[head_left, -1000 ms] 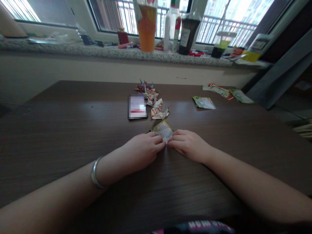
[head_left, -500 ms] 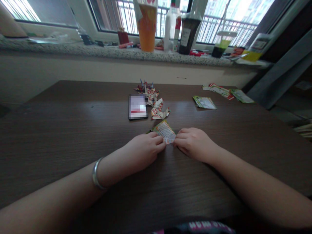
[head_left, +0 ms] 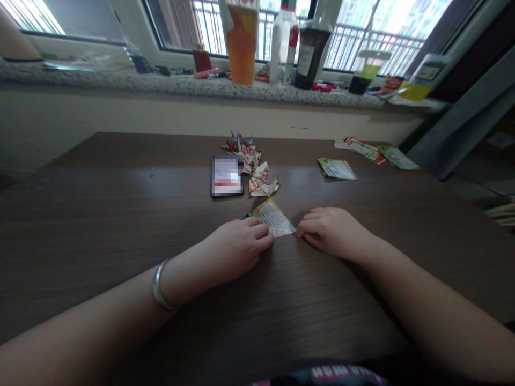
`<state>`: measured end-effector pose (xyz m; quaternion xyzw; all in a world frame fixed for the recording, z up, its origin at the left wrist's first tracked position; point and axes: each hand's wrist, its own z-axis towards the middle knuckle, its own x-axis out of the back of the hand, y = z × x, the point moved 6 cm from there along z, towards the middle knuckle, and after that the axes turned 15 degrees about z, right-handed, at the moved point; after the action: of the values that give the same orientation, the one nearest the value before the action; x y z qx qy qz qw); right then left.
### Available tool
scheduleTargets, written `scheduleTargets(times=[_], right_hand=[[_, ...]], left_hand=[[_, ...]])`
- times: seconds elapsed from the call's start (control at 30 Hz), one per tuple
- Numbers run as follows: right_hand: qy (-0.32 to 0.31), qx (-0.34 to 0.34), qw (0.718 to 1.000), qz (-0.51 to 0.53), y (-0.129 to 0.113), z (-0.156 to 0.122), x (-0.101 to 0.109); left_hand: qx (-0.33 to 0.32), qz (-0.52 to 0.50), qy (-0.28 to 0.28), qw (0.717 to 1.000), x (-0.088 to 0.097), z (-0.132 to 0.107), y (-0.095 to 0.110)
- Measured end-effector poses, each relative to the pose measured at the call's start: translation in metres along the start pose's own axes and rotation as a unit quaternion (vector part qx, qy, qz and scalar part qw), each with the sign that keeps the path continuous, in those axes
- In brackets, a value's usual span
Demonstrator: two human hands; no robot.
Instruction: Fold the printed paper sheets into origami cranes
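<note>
A small green-and-white printed paper [head_left: 276, 217], partly folded, lies on the brown table between my hands. My left hand [head_left: 241, 244], with a silver bangle on its wrist, has its fingers closed on the paper's lower left edge and hides that part. The curled fingers of my right hand [head_left: 332, 230] pinch the paper's right corner, which is drawn out to a point. Just beyond the paper are several folded paper pieces [head_left: 263, 181] with red print. Beside them lies a phone-like device [head_left: 227, 176] with a blurred-out screen.
Green printed papers [head_left: 338, 169] lie stacked at the right, with more paper strips [head_left: 366, 150] behind them. On the granite sill [head_left: 181, 86] stand a cup of orange drink [head_left: 242, 45], a dark bottle [head_left: 309, 56] and other bottles. A grey curtain [head_left: 466, 112] hangs at the right.
My right hand has shifted a little to the right, and the paper's right corner now reaches farther that way. My left hand stays nearly in place.
</note>
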<state>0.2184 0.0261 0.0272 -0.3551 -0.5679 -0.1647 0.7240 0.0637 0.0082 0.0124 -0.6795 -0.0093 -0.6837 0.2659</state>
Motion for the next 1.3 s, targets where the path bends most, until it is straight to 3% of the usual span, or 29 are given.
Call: scheduleTargets(times=[0.2, 0.4, 0.57, 0.7, 1.3], right_hand=[[0.026, 0.016, 0.999, 0.041, 0.002, -0.001, -0.001], [0.009, 0.049, 0.997, -0.064, -0.015, 0.001, -0.01], [0.0, 0.044, 0.996, -0.078, -0.021, 0.004, -0.013], [0.013, 0.047, 0.997, -0.067, -0.02, 0.003, -0.014], [0.014, 0.043, 0.998, -0.054, -0.015, 0.0, -0.015]], left_hand=[[0.011, -0.012, 0.026, 1.0, 0.0, 0.001, -0.001], [0.041, -0.004, 0.033, 0.999, 0.001, 0.004, 0.001], [0.082, -0.009, 0.037, 0.996, 0.002, 0.005, -0.001], [0.068, -0.038, 0.054, 0.995, 0.002, 0.004, -0.003], [0.032, -0.146, 0.03, 0.988, 0.013, -0.002, -0.017]])
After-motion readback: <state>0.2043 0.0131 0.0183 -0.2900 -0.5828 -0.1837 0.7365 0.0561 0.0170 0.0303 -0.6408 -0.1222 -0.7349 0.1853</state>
